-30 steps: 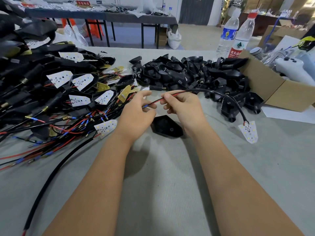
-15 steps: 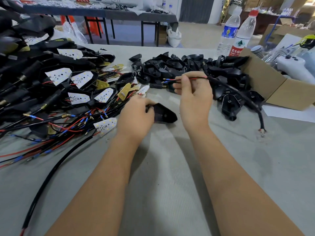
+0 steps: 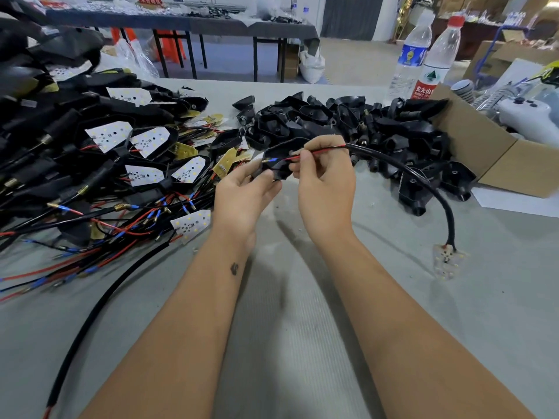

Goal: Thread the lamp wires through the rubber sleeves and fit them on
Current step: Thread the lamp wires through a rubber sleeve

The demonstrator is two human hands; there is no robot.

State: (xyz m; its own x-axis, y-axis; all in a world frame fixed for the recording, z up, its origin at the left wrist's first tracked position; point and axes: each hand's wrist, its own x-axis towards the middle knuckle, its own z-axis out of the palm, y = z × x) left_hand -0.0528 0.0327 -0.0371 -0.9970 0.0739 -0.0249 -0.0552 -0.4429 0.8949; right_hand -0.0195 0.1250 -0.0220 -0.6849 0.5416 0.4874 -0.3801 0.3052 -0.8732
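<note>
A grey work table (image 3: 302, 343) stands in a workshop, with another long table (image 3: 181, 21) behind it near the far wall. Above the middle of the grey table, the left hand (image 3: 242, 198) holds a black rubber sleeve (image 3: 279, 164) between thumb and fingers. The right hand (image 3: 325, 182) pinches the red and black lamp wires (image 3: 317, 151) just beside the sleeve, and their blue-tipped ends (image 3: 272, 160) lie across it. I cannot tell if the ends are already inside the sleeve. From the right hand a black cable (image 3: 417, 176) curves toward the right edge and ends at a small white LED board (image 3: 447, 261), which lies near the surface. A pile of loose black sleeves (image 3: 348, 122) lies along the far edge. At the left edge is a heap of finished lamps with wires (image 3: 106, 164). A cardboard box (image 3: 490, 152) and two water bottles (image 3: 423, 62) stand at the far right corner.
</note>
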